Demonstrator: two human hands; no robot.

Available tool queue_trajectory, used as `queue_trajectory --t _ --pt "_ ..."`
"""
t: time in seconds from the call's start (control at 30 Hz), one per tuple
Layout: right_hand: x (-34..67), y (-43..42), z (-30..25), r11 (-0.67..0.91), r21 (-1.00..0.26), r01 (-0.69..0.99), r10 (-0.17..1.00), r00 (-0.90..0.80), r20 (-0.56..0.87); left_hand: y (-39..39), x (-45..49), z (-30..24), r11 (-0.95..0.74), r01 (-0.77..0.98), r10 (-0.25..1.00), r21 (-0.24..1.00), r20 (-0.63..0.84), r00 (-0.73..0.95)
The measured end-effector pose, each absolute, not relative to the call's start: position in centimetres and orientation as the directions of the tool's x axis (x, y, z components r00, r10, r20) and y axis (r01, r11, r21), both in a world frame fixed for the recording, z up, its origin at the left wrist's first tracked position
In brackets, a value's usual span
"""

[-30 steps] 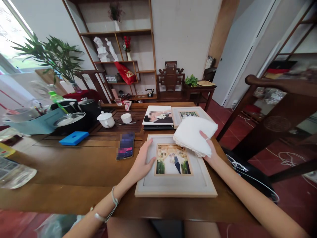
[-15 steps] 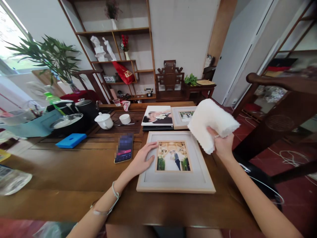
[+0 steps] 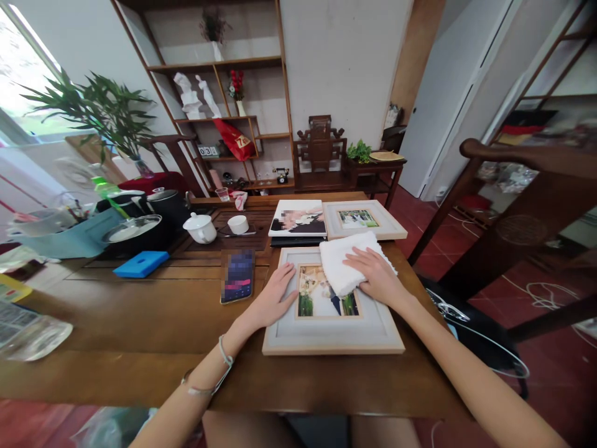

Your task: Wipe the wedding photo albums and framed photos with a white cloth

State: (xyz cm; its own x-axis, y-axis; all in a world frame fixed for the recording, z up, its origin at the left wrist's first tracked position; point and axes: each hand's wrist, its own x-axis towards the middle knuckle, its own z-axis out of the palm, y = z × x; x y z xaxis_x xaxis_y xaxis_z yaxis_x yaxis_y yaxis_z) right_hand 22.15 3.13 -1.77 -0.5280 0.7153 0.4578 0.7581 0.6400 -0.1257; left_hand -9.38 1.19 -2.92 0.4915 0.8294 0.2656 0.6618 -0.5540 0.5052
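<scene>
A light wooden picture frame (image 3: pixel 333 345) lies flat on the table in front of me, with a photo of a couple in its middle. My left hand (image 3: pixel 275 295) rests open on the frame's left side, its fingers stretched out. On the upper right of the frame is a folded white towel (image 3: pixel 338 270), covering part of the photo. My right hand (image 3: pixel 377 274) holds this towel from above, fingers laid over it and pressing it against the frame.
Behind the frame lie a second framed photo (image 3: pixel 392 230) and a white photo panel (image 3: pixel 298 231). A phone (image 3: pixel 237 277), a blue block (image 3: pixel 141 264), a lidded white cup (image 3: pixel 199 229) and a small white bowl (image 3: pixel 238 224) are to the left. A wooden chair (image 3: pixel 513 218) stands at right.
My right hand has brought the towel down and left, from above the frame's right edge onto the photo. The second framed photo behind is now uncovered. My left hand stays on the frame.
</scene>
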Motion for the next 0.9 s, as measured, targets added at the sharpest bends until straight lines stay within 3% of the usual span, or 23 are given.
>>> queue_trajectory --t 0.9 --pt "21.65 3.08 -1.26 0.6 -0.119 0.791 0.75 -0.506 0.426 1.53 -9.6 -3.17 -0.542 0.66 0.836 0.52 0.259 0.483"
